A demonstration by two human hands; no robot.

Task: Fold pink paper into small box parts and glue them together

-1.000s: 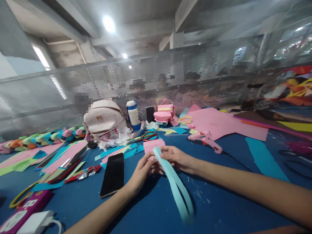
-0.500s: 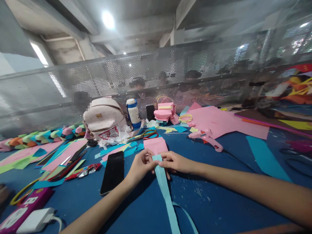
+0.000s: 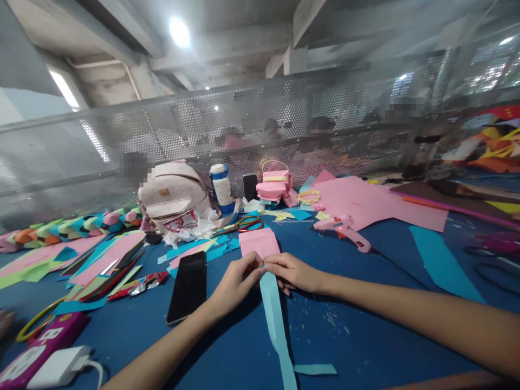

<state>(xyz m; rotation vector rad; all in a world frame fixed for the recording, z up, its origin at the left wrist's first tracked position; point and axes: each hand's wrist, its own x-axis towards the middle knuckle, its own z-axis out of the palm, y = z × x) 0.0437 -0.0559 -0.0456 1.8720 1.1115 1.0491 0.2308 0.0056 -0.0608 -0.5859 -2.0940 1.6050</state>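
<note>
A long light-blue paper strip [image 3: 277, 319] runs from my fingers down toward the bottom edge of the view. My left hand [image 3: 240, 275] pinches its far end from the left, and my right hand [image 3: 298, 271] pinches the same end from the right, fingertips touching. Just beyond my hands lies a folded pink paper piece [image 3: 259, 242], partly behind my fingers. A short light-blue tail [image 3: 316, 369] sticks out to the right near the strip's lower part; whether it is joined cannot be seen. Left of my left hand lies a black phone [image 3: 187, 287].
A pink glue gun [image 3: 345, 230] with a cord lies to the right. Scissors [image 3: 246, 223], a white backpack [image 3: 174, 195], a bottle [image 3: 222, 187] and a pink paper bag [image 3: 275, 187] stand or lie behind. A white charger [image 3: 60, 367] and another person's hand [image 3: 5, 322] are at left.
The strip's far end, flat and visible between my fingers before, is now bunched and mostly hidden in them. The loose tail has swung outward to the right.
</note>
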